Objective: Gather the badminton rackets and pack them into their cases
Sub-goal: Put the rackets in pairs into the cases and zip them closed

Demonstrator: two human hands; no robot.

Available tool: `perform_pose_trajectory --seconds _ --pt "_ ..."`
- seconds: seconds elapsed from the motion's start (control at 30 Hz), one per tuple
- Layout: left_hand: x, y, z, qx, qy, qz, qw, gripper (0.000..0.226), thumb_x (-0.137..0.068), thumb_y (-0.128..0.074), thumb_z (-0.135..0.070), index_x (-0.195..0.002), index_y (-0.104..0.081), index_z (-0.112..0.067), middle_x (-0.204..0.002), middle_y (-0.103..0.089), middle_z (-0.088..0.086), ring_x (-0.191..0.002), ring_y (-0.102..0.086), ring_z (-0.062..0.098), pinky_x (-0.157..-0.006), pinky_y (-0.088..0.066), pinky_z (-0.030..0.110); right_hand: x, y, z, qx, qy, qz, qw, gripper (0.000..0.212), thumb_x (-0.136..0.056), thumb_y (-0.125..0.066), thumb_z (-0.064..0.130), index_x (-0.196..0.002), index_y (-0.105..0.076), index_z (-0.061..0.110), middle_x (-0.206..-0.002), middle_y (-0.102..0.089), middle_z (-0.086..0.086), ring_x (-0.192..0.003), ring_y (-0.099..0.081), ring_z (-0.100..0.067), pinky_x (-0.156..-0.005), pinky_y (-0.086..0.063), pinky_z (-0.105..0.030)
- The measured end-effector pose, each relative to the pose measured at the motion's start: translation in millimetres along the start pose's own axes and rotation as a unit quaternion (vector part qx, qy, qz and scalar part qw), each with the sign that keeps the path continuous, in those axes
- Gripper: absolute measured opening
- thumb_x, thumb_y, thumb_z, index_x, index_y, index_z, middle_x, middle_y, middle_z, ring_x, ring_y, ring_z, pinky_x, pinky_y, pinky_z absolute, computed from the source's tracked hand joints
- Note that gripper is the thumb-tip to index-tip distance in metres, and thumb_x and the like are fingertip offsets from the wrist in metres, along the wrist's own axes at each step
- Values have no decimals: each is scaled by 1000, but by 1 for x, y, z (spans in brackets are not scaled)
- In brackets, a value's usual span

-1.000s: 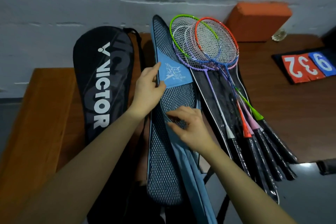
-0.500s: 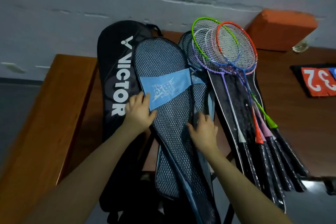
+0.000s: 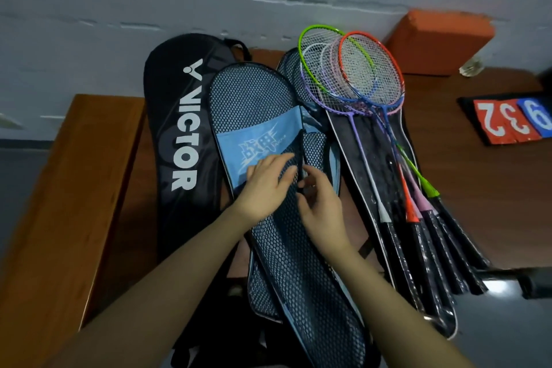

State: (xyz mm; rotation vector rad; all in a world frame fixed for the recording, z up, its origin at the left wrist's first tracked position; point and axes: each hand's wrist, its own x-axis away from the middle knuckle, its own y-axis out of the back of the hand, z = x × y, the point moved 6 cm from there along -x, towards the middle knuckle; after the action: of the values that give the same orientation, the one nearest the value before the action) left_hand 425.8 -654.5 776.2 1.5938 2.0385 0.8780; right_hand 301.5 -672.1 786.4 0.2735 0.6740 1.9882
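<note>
Mesh case lies under both hands: left hand flat, right hand pinching its edge.

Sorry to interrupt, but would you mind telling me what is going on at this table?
A person is working on a blue mesh racket case that lies on the wooden table, partly over a black Victor racket bag. The left hand rests on the case's light blue band, while the right hand pinches at its dark edge, probably the zip. A bundle of coloured badminton rackets lies unpacked to the right on a black cover.
</note>
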Motion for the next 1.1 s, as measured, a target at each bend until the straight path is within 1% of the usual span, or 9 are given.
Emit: perform_pose_trajectory --seconds 0.1,0.2,0.33,0.47,0.57,0.67,0.83,0.9,1.1 --pt "-9 -17 7 -59 43 50 996 40 -98 -34 -34 -135 -41 -20 -131 -48 6 -124 -41 26 -103 -24 42 3 6 -29 107 -79 -21 991 50 -82 -63 11 -128 -46 8 -115 -55 -9 -105 -53 -26 -91 -39 -38" --pt "-7 -38 12 -88 47 117 988 42 -98 -33 -36 -135 -39 -20 -132 -48 6 -125 -41 25 -103 -24 44 16 7 -64 200 -176 22 964 51 -85 -61 29 -130 -43 11 -126 -50 -9 -117 -44 -28 -94 -31 -40" --pt "-4 -53 12 -134 50 140 980 43 -97 -35 -39 -134 -41 -19 -130 -49 7 -122 -43 27 -103 -25 45 27 13 -78 172 -199 -11 965 36 -95 -46 33 -124 -51 13 -121 -54 -8 -113 -48 -27 -91 -30 -39" --pt "-6 -60 6 -132 52 139 980 47 -96 -36 -40 -137 -37 -16 -133 -47 9 -124 -41 27 -105 -25 44 21 14 -85 155 -215 12 964 23 -91 -52 26 -110 -62 17 -104 -64 -1 -97 -58 -21 -93 -38 -38" --pt "-8 -63 2 -69 71 105 990 49 -93 -41 -45 -133 -42 -15 -128 -51 8 -117 -49 26 -104 -33 45 17 13 -81 26 -204 25 978 6 -85 -60 15 -88 -65 14 -85 -68 -2 -80 -62 -21 -77 -51 -39" --pt "-10 -60 1 46 124 57 990 56 -84 -45 -57 -120 -51 -16 -114 -58 5 -101 -58 22 -91 -48 45 12 20 -68 -45 -161 14 986 5 -86 -60 7 -86 -61 12 -80 -63 -1 -76 -58 -14 -71 -46 -23" --pt "-6 -40 -14 266 185 -45 945 30 -89 -55 -6 -119 -53 -7 -99 -61 -2 -90 -61 12 -86 -50 24 6 25 -39 -120 -106 32 987 4 -88 -56 3 -88 -55 7 -75 -55 1 -68 -48 -3 -67 -40 -14" --pt "-4 -26 -17 285 173 -81 939 32 -88 -55 -1 -118 -51 -11 -93 -59 -4 -80 -59 7 -77 -50 14 1 26 -26 -157 -96 50 982 9 -87 -56 1 -86 -55 10 -74 -52 3 -69 -47 -4 -68 -40 -16" --pt "2 14 -18 267 120 -115 949 40 -85 -58 1 -121 -49 -15 -85 -51 -7 -58 -53 -3 -61 -44 7 -17 23 -6 -176 -118 90 973 28 -81 -67 5 -102 -53 17 -74 -56 -1 -62 -49 -6 -64 -42 -21"
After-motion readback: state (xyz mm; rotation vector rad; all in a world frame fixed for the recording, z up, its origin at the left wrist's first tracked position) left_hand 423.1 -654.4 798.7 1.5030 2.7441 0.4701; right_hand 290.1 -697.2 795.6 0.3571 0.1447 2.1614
